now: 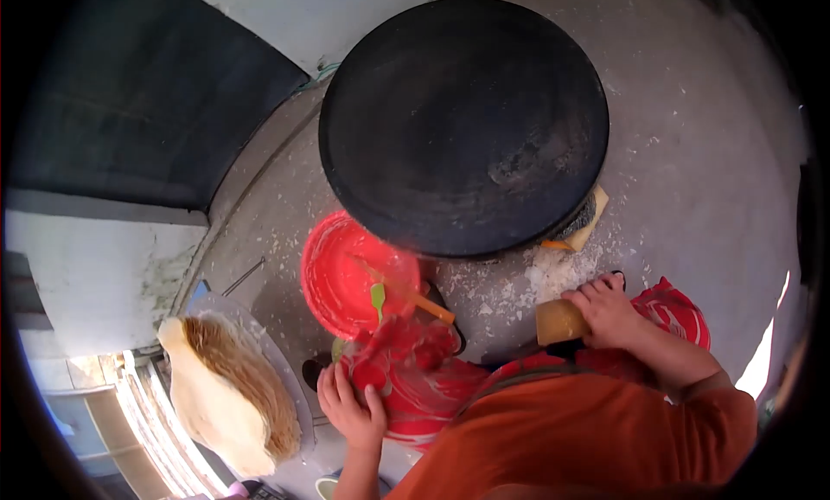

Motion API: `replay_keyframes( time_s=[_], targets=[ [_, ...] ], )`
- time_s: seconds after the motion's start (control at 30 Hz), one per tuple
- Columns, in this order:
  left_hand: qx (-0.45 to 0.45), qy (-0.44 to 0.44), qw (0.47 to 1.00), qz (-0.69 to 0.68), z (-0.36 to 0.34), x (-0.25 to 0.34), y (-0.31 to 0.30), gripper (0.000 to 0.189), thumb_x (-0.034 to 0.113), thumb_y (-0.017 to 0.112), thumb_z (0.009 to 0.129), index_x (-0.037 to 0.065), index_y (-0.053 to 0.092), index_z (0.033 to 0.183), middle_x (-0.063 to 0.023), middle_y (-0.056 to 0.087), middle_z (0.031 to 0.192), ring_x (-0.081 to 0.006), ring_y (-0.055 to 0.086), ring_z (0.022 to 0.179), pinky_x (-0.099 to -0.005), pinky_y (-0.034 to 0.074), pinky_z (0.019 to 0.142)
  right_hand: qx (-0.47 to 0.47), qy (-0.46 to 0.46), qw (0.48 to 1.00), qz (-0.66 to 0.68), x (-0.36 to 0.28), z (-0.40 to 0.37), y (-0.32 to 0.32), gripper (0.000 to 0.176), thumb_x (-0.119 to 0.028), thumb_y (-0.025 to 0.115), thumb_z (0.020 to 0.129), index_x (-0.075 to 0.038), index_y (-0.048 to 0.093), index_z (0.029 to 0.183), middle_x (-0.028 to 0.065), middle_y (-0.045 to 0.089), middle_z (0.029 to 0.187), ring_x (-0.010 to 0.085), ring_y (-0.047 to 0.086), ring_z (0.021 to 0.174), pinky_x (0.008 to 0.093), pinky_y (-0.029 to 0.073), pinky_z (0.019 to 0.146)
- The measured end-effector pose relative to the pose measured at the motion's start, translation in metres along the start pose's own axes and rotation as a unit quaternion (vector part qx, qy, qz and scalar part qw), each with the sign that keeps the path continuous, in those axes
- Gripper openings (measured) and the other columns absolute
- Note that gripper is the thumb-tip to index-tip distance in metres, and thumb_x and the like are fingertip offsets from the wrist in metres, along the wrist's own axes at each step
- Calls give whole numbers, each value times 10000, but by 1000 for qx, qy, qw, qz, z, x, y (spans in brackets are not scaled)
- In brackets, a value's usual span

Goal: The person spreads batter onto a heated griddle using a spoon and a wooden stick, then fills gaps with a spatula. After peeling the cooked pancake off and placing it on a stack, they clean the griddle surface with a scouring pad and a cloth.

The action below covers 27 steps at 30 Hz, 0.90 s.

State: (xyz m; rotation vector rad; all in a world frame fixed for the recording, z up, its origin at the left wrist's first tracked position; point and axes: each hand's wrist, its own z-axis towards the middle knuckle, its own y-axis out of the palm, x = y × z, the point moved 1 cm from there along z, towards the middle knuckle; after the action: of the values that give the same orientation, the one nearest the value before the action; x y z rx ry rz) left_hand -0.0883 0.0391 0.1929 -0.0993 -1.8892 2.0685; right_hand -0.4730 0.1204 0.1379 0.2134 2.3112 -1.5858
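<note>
A large round black griddle (450, 119) fills the upper middle of the head view, with a pale crusty patch near its right side. In my right hand (603, 310), fingers closed, is a tan, flat scraper-like piece (558, 323), just below the griddle over my red-covered knee. My left hand (350, 409) rests with fingers stretched out against the red patterned cloth (424, 383) on my lap, holding nothing. Beside it stands a red basin (316, 279) smeared with pale batter. A wooden stick (430, 308) and a green-ended spatula (378, 299) lean across the basin.
At left, a thick stack of thin flatbreads (220, 392) lies folded on a round tray (303, 409). White crumbs (553, 271) litter the floor below the griddle, near a yellowish piece (590, 219) under its edge. A dark panel (156, 93) stands at upper left.
</note>
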Motion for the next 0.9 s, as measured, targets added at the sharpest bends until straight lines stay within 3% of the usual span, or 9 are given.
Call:
replay_keyframes(
  time_s=[0.13, 0.17, 0.27, 0.4, 0.53, 0.57, 0.67, 0.77, 0.9],
  targets=[
    [-48, 32, 996, 71, 45, 22, 4, 543, 271, 596, 681, 7, 503, 1146, -188, 501, 1080, -380, 455, 1023, -462, 366, 882, -16, 38, 997, 66, 24, 26, 29, 481, -215, 609, 626, -102, 509, 1082, 90, 544, 905, 262, 505, 925, 423, 276, 917],
    [-110, -10, 992, 60, 66, 43, -4, 474, 279, 565, 751, 29, 516, 1151, -192, 506, 1114, -382, 449, 1040, -466, 370, 876, -49, 50, 997, 44, 32, 32, 34, 447, -216, 591, 647, -101, 512, 1071, 89, 547, 913, 263, 505, 927, 428, 272, 917],
    [-221, 39, 972, 65, 104, 61, 0, 528, 219, 554, 725, 33, 451, 1208, -175, 490, 1148, -380, 431, 1066, -459, 341, 908, -110, 76, 990, 45, 37, 53, 36, 388, -212, 568, 677, -96, 519, 1044, 91, 556, 939, 264, 504, 942, 440, 261, 925],
    [-291, 56, 955, 0, 147, 76, 7, 475, 203, 580, 699, 56, 509, 1145, -176, 489, 1135, -379, 447, 1026, -451, 387, 868, -191, 57, 978, 66, 22, 69, 28, 316, -190, 539, 709, -92, 530, 1009, 92, 570, 986, 261, 508, 974, 453, 233, 952],
    [-372, 27, 927, -19, 147, 77, 12, 501, 213, 619, 684, 84, 518, 1157, -164, 463, 1170, -377, 451, 1027, -453, 397, 860, -212, 44, 968, 131, -10, 65, 26, 267, -191, 488, 769, -118, 539, 1020, 81, 577, 998, 275, 512, 978, 562, 190, 963],
    [-369, 74, 926, 8, 152, 78, 12, 522, 303, 629, 620, 61, 573, 1080, -163, 520, 1009, -355, 481, 962, -454, 411, 825, -195, 36, 973, 121, -20, 60, 33, 257, -176, 473, 786, -125, 537, 1030, 88, 576, 1003, 282, 517, 968, 598, 171, 961],
    [-386, 92, 918, 11, 127, 69, 17, 493, 367, 640, 617, 83, 612, 1019, -146, 534, 1022, -330, 496, 967, -420, 413, 845, -315, 33, 942, 109, -42, 67, 28, 430, -207, 551, 741, -128, 473, 1157, 84, 551, 1075, 255, 507, 1016, 572, 174, 977],
    [-446, 71, 891, 56, 116, 80, 11, 492, 373, 622, 625, 93, 594, 1029, -137, 526, 1049, -323, 469, 1023, -453, 397, 859, -304, 68, 939, 144, -45, 71, 22, 511, -228, 606, 700, -134, 450, 1178, 73, 548, 1080, 251, 505, 1023, 552, 152, 999],
    [-510, 67, 850, 114, 109, 85, 8, 580, 430, 593, 651, 103, 531, 1127, -132, 503, 1121, -319, 438, 1080, -511, 336, 900, -225, 167, 942, 187, -53, 33, -58, 651, -270, 655, 643, -146, 399, 1228, 60, 539, 1113, 244, 488, 1070, 497, 121, 1030]
  ],
)
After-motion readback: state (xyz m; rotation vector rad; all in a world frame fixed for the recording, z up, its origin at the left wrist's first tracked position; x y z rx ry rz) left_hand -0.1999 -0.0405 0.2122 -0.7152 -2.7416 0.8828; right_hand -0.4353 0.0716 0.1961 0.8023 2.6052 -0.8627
